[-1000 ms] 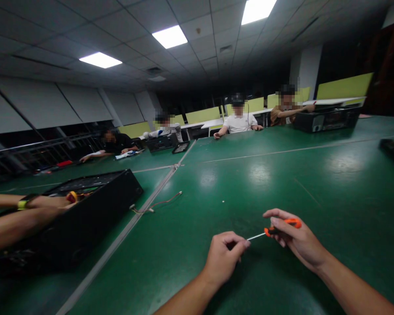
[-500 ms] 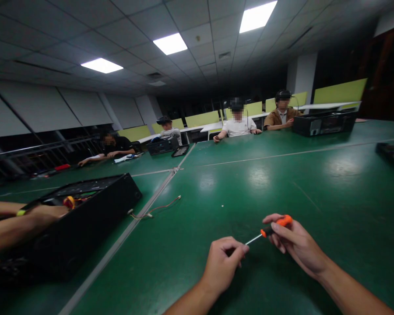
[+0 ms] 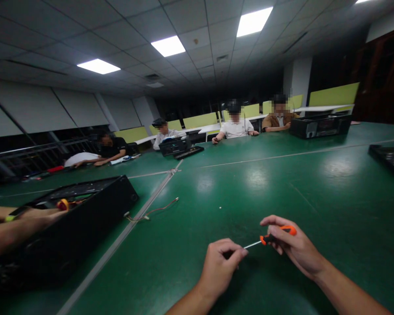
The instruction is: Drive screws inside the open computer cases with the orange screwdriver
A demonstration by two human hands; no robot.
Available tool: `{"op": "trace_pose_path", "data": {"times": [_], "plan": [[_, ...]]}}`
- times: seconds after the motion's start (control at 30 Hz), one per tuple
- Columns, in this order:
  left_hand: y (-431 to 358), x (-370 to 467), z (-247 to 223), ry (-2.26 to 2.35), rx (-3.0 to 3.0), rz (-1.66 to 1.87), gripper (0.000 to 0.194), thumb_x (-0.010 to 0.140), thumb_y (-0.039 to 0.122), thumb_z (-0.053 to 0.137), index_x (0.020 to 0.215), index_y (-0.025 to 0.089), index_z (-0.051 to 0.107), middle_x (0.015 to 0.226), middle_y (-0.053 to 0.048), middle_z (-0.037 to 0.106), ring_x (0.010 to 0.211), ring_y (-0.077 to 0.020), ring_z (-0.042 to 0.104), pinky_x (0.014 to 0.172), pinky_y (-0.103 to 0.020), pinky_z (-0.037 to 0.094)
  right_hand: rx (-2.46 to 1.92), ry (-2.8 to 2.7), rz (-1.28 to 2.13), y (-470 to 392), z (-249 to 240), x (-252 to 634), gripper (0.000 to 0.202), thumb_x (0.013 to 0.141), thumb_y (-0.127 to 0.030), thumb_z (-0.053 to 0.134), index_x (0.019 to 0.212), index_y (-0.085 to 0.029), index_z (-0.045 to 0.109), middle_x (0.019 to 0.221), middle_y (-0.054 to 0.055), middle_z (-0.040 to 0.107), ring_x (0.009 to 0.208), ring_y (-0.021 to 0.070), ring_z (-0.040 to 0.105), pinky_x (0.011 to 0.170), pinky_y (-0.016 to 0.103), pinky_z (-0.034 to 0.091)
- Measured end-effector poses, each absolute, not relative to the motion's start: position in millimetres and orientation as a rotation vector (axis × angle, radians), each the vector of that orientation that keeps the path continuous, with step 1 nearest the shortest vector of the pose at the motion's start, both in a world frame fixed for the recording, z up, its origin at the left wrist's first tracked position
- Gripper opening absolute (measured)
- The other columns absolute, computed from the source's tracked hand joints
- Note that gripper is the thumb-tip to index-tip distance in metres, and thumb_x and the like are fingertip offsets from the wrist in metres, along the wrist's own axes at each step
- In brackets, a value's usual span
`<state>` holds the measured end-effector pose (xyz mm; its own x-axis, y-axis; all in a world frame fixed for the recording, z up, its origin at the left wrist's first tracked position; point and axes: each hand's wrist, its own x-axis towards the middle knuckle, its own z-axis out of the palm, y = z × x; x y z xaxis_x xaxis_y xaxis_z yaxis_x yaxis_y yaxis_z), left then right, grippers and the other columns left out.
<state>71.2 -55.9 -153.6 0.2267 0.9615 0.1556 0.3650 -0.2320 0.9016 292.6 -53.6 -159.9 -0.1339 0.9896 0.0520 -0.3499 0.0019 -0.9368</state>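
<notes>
An orange and black screwdriver [image 3: 265, 239] is held by its handle in my right hand [image 3: 295, 247], thumb and fingers closed round it. Its thin metal shaft points left and down to the fingertips of my left hand [image 3: 221, 267]. Thumb and index finger of that hand are pinched at the shaft's tip; anything small between them is hidden. Both hands are above the green table [image 3: 190, 249]. Beyond them a tiny white piece [image 3: 220, 208] lies on the tabletop.
At the left, a co-worker's hands reach into a black computer case [image 3: 95, 218]. A thin cable [image 3: 160, 206] lies beside it, across the table seam. A black perforated panel [image 3: 392, 159] is at the right edge. Several people sit across the table, near another black case [image 3: 320, 126].
The screwdriver handle has turned slightly in my right hand. Across the table, a person's black case and the panel by it have shifted right. The view has moved a little.
</notes>
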Motion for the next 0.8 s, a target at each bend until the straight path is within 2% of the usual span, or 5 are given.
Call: {"op": "trace_pose_path", "data": {"times": [0.13, 0.4, 0.57, 0.63, 0.8], "plan": [[-58.0, 71.6, -151.8, 1.247, 1.737, 1.041, 0.016, 0.072, 0.029, 0.076, 0.063, 0.016, 0.073, 0.059, -0.001, 0.063, 0.057, -0.0131, 0.054, 0.058, -0.023, 0.039, -0.890, -1.083, 1.428, -54.6, -160.3, 294.4, 0.039, 0.081, -0.049, 0.074, 0.101, -0.016, 0.068, 0.074, 0.000, 0.056, 0.059, 0.0111, 0.049, 0.046, 0.020, 0.036], [-56.1, 72.3, -158.2, 1.223, 1.707, 0.918, 0.038, 0.088, 0.039, 0.058, 0.063, 0.014, 0.072, 0.054, -0.001, 0.058, 0.048, -0.0108, 0.051, 0.052, -0.022, 0.038, -0.817, -1.101, 1.417, -54.5, -161.6, 292.0, 0.039, 0.083, -0.048, 0.072, 0.103, -0.015, 0.066, 0.061, -0.001, 0.053, 0.055, 0.0112, 0.044, 0.048, 0.022, 0.036], [-59.6, 71.9, -153.7, 1.263, 1.780, 1.021, 0.015, 0.075, 0.028, 0.074, 0.066, 0.016, 0.076, 0.062, -0.003, 0.067, 0.060, -0.0143, 0.058, 0.061, -0.024, 0.041, -0.878, -1.107, 1.438, -56.7, -163.0, 295.0, 0.040, 0.082, -0.049, 0.073, 0.104, -0.016, 0.067, 0.074, 0.001, 0.055, 0.061, 0.0122, 0.049, 0.048, 0.021, 0.038], [-61.1, 71.0, -152.5, 1.276, 1.769, 1.051, 0.013, 0.071, 0.027, 0.078, 0.065, 0.015, 0.076, 0.064, -0.004, 0.069, 0.062, -0.0148, 0.059, 0.062, -0.024, 0.041, -0.885, -1.103, 1.447, -57.3, -163.1, 295.0, 0.041, 0.081, -0.050, 0.074, 0.104, -0.016, 0.068, 0.075, 0.001, 0.055, 0.062, 0.0125, 0.050, 0.048, 0.022, 0.038], [-61.6, 70.5, -155.8, 1.243, 1.735, 0.979, 0.033, 0.084, 0.035, 0.065, 0.060, 0.014, 0.072, 0.052, -0.001, 0.059, 0.051, -0.0119, 0.054, 0.055, -0.023, 0.039, -0.857, -1.091, 1.432, -56.9, -165.7, 291.8, 0.042, 0.082, -0.050, 0.073, 0.105, -0.015, 0.066, 0.066, 0.001, 0.055, 0.059, 0.0132, 0.047, 0.049, 0.023, 0.038]]}}
